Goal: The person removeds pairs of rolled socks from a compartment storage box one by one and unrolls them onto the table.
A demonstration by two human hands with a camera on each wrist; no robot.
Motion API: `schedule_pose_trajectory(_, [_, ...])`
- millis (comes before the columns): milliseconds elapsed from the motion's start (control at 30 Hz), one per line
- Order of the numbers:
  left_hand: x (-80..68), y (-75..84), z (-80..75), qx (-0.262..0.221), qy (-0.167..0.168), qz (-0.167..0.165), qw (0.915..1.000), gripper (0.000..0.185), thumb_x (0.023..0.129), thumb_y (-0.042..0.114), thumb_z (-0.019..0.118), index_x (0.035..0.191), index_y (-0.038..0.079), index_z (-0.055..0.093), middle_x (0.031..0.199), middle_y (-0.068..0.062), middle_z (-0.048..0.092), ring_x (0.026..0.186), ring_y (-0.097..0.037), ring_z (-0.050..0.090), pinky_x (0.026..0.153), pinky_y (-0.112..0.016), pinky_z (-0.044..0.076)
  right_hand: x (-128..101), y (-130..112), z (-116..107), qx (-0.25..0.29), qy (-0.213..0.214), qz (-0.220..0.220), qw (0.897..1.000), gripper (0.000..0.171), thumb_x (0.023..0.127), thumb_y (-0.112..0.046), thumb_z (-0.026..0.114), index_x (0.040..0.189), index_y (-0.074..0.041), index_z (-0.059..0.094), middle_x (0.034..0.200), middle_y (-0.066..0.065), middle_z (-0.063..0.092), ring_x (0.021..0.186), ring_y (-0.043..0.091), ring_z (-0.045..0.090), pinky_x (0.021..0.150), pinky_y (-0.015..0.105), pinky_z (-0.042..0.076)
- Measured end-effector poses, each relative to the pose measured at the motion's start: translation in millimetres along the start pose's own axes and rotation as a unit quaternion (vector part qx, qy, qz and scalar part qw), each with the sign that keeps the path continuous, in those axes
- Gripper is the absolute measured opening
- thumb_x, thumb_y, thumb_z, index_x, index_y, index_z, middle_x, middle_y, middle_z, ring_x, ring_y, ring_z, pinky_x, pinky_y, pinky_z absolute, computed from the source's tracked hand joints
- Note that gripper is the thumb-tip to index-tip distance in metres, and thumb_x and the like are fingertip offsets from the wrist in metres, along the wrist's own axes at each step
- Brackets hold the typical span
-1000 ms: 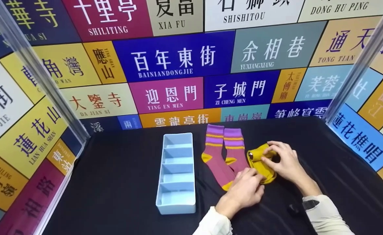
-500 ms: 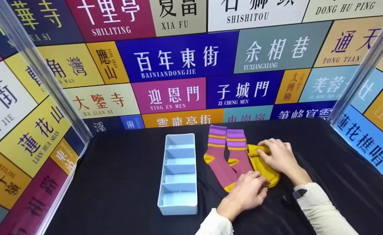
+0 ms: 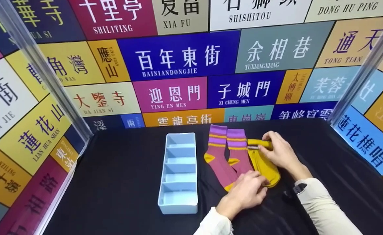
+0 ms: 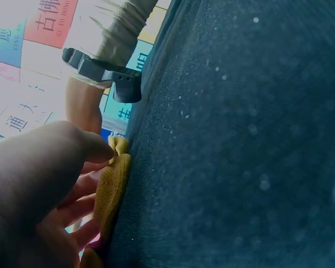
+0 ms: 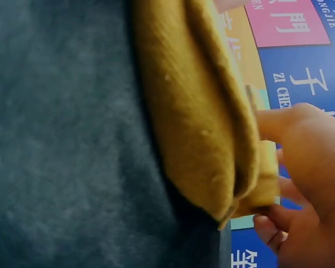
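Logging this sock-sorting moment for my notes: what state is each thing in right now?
Yellow socks: stacked flat on the cloth, cuff end pinched.
Purple socks: flat, side by side, untouched.
Blue tray: upright, all compartments empty.
Left hand: presses the yellow toe end.
Right hand: pinches the yellow cuff.

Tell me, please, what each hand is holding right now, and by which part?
The right hand pinches the mustard-yellow fabric sock at its cuff end; the left hand presses down on the sock's toe end.
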State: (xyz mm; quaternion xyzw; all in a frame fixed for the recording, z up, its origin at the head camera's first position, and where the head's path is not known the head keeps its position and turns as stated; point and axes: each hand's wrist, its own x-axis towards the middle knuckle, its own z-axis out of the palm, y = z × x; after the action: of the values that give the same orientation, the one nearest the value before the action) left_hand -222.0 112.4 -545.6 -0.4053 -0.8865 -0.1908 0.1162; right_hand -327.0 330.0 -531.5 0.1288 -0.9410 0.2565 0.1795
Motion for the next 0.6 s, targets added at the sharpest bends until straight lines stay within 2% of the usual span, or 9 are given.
schedule_pose_trajectory(67, [-0.1,-0.8,-0.2,0.002,0.001,0.002,1.0,0.017,0.103,0.03,0.068,0.115,0.026,0.079,0.109,0.012,0.071,0.107,-0.007,0.067,0.095,-0.021,0.053,2,1,1,-0.009,0.008,-0.002,1.0,0.028,0.094,-0.021,0.083,0.112,-0.008,0.067,0.102,0.012,0.067,0.089,0.032,0.061,0.081,0.047,0.047])
schedule_pose_trajectory(133, [-0.3,-1.0,-0.5,0.006,0.004,0.003,1.0,0.017,0.102,0.03,0.068,0.115,0.026,0.08,0.108,0.012,0.071,0.105,-0.007,0.067,0.094,-0.02,0.053,4,2,2,-0.023,-0.006,-0.004,1.0,0.027,0.094,-0.023,0.084,0.112,-0.01,0.069,0.1,0.01,0.068,0.09,0.031,0.062,0.082,0.048,0.045])
schedule_pose_trajectory(233, [-1.2,-0.6,-0.6,-0.002,0.004,-0.005,1.0,0.017,0.103,0.03,0.068,0.115,0.027,0.08,0.112,0.011,0.069,0.102,-0.007,0.067,0.092,-0.018,0.054,7,3,3,-0.036,-0.03,-0.008,0.999,0.033,0.092,-0.025,0.086,0.117,-0.01,0.07,0.105,0.011,0.071,0.097,0.034,0.065,0.087,0.052,0.044])
schedule_pose_trajectory(333, [-2.0,0.0,-1.1,-0.018,-0.001,-0.017,0.9997,0.019,0.103,0.031,0.068,0.117,0.029,0.08,0.127,0.007,0.066,0.105,-0.007,0.068,0.096,-0.018,0.054,10,3,4,-0.036,-0.024,-0.003,0.999,0.034,0.093,-0.022,0.085,0.121,-0.009,0.071,0.116,0.014,0.07,0.101,0.038,0.067,0.088,0.057,0.047])
schedule_pose_trajectory(467, [-1.8,0.5,-2.2,-0.005,-0.008,-0.008,0.9999,0.019,0.103,0.031,0.068,0.119,0.029,0.079,0.134,0.008,0.067,0.114,-0.009,0.068,0.101,-0.021,0.054,13,4,6,-0.032,0.003,0.032,0.999,0.029,0.096,-0.022,0.08,0.121,-0.013,0.067,0.122,0.014,0.063,0.096,0.04,0.066,0.077,0.058,0.052])
schedule_pose_trajectory(600, [-1.2,0.8,-3.6,0.02,-0.009,0.008,0.9997,0.018,0.102,0.032,0.068,0.119,0.029,0.077,0.123,0.013,0.071,0.112,-0.007,0.067,0.098,-0.019,0.053,15,5,7,-0.044,-0.018,0.069,0.997,0.028,0.098,-0.031,0.079,0.114,-0.016,0.063,0.115,0.01,0.059,0.095,0.036,0.063,0.069,0.055,0.05])
